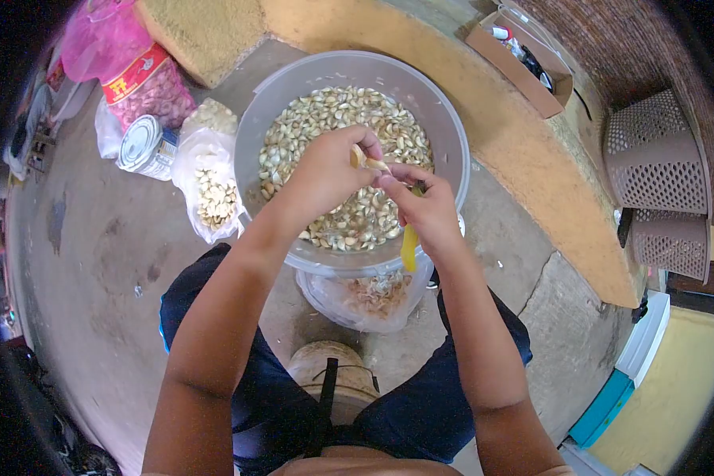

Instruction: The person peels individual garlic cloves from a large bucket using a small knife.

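A large grey plastic tub (271, 99) on the concrete floor holds a heap of pale garlic cloves (325, 119). Over its middle my left hand (325, 170) pinches a single garlic clove (362, 159) between thumb and fingers. My right hand (424, 206) meets it from the right and grips a knife with a yellow handle (408, 247), whose blade is hidden at the clove. Both hands touch the clove above the heap.
A clear bag of peelings (373, 297) lies below the tub. To the left are a clear bag of cloves (210, 194), a tin can (144, 143) and a red mesh sack (151, 91). A yellow curb (531, 151), cardboard box (520, 67) and brown baskets (658, 159) stand right.
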### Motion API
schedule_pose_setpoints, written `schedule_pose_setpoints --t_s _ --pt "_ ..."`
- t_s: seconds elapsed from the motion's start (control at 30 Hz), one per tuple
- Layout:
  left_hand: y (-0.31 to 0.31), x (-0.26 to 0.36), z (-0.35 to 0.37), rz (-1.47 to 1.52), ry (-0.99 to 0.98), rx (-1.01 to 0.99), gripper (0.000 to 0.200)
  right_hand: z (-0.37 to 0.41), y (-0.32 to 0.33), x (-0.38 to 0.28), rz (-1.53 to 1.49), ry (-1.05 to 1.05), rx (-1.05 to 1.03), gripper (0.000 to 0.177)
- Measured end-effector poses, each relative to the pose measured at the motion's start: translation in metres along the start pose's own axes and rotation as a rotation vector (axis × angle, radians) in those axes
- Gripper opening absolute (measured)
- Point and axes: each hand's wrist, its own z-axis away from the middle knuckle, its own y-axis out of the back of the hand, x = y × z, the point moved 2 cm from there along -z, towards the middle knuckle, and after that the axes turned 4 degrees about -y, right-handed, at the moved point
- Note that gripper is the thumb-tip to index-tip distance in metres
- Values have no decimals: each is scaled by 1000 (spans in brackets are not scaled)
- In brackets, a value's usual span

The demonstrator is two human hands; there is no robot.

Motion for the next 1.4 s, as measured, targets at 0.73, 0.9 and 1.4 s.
schedule_pose_setpoints --t_s 0.73,0.9,1.4 --pt "0 -6 0 31 37 -38 21 -2 -7 -6 462 432 373 13" --pt "3 -4 1 -23 105 -59 21 0 -11 -9 510 466 370 13" --pt "21 -5 5 231 317 -394 21 3 -4 -18 436 345 27 12"
